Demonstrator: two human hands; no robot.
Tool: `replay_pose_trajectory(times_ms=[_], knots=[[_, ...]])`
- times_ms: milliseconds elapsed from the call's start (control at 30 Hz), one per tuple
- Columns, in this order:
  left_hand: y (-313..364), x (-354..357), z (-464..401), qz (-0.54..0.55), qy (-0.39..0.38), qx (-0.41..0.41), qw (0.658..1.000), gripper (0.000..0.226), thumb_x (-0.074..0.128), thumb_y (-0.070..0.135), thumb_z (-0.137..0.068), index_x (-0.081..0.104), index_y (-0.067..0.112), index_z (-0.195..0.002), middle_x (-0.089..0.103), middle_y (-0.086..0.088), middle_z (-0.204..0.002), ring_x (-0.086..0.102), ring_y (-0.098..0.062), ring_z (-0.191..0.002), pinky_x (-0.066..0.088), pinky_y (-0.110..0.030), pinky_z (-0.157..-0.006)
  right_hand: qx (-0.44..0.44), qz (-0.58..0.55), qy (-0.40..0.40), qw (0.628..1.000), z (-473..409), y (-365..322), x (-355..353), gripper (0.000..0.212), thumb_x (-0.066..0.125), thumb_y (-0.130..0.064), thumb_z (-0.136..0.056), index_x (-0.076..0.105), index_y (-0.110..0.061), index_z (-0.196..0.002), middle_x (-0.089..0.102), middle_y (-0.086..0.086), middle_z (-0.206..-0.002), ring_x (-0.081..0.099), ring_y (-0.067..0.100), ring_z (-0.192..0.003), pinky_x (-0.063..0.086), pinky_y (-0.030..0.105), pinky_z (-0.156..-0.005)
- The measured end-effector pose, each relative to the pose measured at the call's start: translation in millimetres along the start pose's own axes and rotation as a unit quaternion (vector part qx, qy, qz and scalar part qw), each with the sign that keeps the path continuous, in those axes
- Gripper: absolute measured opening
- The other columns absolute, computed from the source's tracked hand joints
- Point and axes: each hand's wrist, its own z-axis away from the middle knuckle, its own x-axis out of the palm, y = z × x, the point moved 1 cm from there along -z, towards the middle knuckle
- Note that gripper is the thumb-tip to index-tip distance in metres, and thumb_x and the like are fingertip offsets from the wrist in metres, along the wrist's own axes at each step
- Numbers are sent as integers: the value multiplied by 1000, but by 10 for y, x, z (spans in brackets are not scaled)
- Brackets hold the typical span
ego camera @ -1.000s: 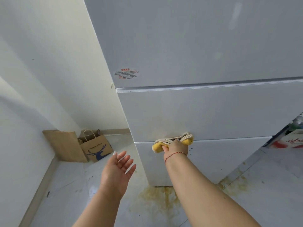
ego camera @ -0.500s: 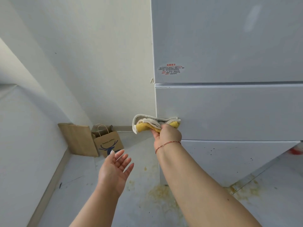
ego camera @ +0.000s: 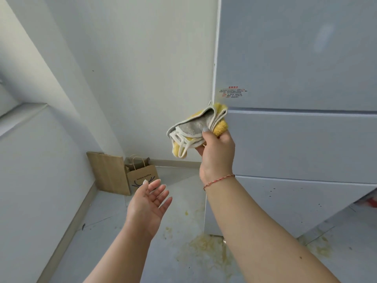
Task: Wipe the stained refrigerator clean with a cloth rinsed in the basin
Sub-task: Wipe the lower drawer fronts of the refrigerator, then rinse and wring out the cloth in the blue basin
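The cloth is showing a soft, napped grey face, fuzzy yellow terry on the other side and a pale bound edge, and it is hanging crumpled and folded, with a loop of edging drooping at its lower left. The right hand is gripping it at the left front corner of the refrigerator, thumb lying across the grey face and fingers curled behind the yellow side; whether the cloth is touching the cabinet corner cannot be told. A thin red string bracelet is circling that wrist, and the forearm is rising steeply from the lower right. The refrigerator is presenting smooth, flat, pale grey door panels divided by horizontal seams, the lowest panel sprinkled with small dark specks. The left hand is hovering lower and to the left, palm turned up and fingers loosely spread, grasping nothing. A small label on the upper door is carrying red and dark print too small to read. In the far corner a brown paper bag with twisted handles is reading "luckin coffee" above a dark antler mark, beside a flat cardboard sheet. Yellowish grainy stains are spreading over the grey floor at the refrigerator's base.
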Motion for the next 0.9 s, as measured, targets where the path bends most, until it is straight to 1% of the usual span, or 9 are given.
replay_pose_trajectory(times_ms=[100,200,267,333,433,567,667,767,900], knots=[[54,26,99,3,-8,5,1000,35,48,34,-98,64,5,-110,64,-11,-93,62,-24,-83,53,-39,-77,133,-38,-49,989,144,175,-210,20,52,-1,-89,64,-17,-87,66,5,-85,64,22,-81,52,32,-68],[88,53,196,-28,31,57,997,29,54,29,-96,65,5,-108,65,-12,-98,64,-25,-92,54,-38,-81,215,-38,-95,971,228,346,-359,14,53,-22,-92,67,-20,-97,68,5,-98,64,24,-96,52,36,-78],[108,43,298,-101,75,120,985,20,55,24,-95,65,12,-108,62,-8,-95,61,-20,-91,52,-37,-90,236,-23,-111,965,268,412,-416,25,54,-37,-92,67,-21,-105,71,4,-106,65,25,-103,52,38,-85],[100,29,456,-184,73,185,963,14,55,23,-95,65,19,-105,59,-1,-94,56,-15,-92,48,-33,-91,248,-8,-120,961,321,471,-450,35,54,-46,-91,67,-22,-112,71,3,-110,65,25,-106,52,42,-90],[36,29,695,-242,49,232,941,16,61,27,-92,66,22,-106,65,4,-99,58,-7,-91,43,-21,-77,260,35,-158,952,448,521,-454,42,49,-55,-91,68,-25,-114,71,2,-111,66,23,-106,50,45,-96],[-29,-39,899,-253,26,237,937,30,70,35,-84,67,23,-111,70,3,-105,65,-10,-99,49,-21,-77,254,90,-248,931,699,511,-368,41,45,-53,-94,71,-23,-104,75,-1,-98,70,16,-92,55,34,-77],[-13,-195,1080,-228,56,251,939,35,75,36,-79,68,19,-109,73,0,-99,69,-12,-93,54,-24,-75,242,121,-324,907,952,526,-274,38,43,-47,-97,73,-24,-93,75,-5,-87,71,9,-81,53,27,-68],[17,-393,1258,-195,106,266,938,32,76,33,-79,68,14,-104,74,-2,-91,71,-14,-85,56,-25,-71,216,165,-397,877,1209,573,-168,37,39,-45,-99,71,-25,-98,74,-3,-92,70,10,-86,53,24,-67],[36,-766,1485,-194,209,283,916,17,58,25,-94,69,12,-89,68,1,-75,65,-11,-72,51,-22,-63,201,182,-461,845,1618,663,-13,38,42,-52,-95,61,-27,-116,69,0,-108,66,15,-101,55,33,-85]])
